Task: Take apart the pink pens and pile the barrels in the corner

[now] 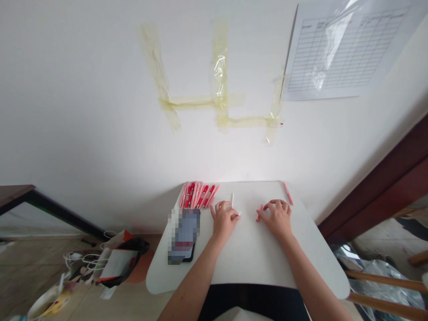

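Both my hands rest on a white rounded table in the head view. My left hand pinches a thin white pen part, which rises past its fingers; a small white tip also shows by the thumb, perhaps the same piece. My right hand grips a short pink pen barrel at its fingertips. A row of several pink and red pens lies along the far edge, left of my left hand. One loose pink pen lies beyond my right hand. A smartphone with a blurred screen lies at the table's left edge.
A white wall rises behind the table, with strips of yellowed tape and a taped grid sheet. A bag and white cables lie on the floor at left. Wooden chair rails and a dark red door frame stand at right.
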A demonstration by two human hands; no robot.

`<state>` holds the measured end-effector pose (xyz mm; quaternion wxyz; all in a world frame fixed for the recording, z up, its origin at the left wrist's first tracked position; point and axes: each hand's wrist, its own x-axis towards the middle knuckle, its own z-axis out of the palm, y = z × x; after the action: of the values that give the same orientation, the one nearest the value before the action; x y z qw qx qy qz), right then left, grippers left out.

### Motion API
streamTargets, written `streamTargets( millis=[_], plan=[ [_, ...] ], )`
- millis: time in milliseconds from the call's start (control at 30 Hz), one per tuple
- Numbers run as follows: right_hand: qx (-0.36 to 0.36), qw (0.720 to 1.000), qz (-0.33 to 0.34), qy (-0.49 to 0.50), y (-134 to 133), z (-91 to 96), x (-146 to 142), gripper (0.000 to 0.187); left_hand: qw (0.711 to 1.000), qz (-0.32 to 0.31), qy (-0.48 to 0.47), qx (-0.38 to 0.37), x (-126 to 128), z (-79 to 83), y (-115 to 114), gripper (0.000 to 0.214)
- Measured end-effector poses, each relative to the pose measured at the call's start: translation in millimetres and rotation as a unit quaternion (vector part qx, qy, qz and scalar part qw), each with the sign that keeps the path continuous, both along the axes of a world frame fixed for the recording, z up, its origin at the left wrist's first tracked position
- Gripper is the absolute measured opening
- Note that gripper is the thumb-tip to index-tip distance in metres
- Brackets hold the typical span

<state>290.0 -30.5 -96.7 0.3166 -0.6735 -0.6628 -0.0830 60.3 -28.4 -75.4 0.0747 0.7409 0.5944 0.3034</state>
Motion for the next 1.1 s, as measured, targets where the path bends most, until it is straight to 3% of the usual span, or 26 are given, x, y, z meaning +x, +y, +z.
streamTargets(
  millis=[433,733,1100],
  plan=[
    [0.042,0.999,0.023,0.012,1,3.3,-1,0.029,1.0,-0.01,0.011,0.016,0,-1.4,-1,0.007],
    [0.018,0.977,0.203,0.066,-7,10.6,-18,0.017,0.998,-0.055,0.0,0.042,3,0.7,-6,0.005],
    [0.001,0.967,0.243,0.08,-6,10.1,-17,0.015,0.996,-0.087,-0.004,0.03,10,-0.8,-9,0.002]
  ],
)
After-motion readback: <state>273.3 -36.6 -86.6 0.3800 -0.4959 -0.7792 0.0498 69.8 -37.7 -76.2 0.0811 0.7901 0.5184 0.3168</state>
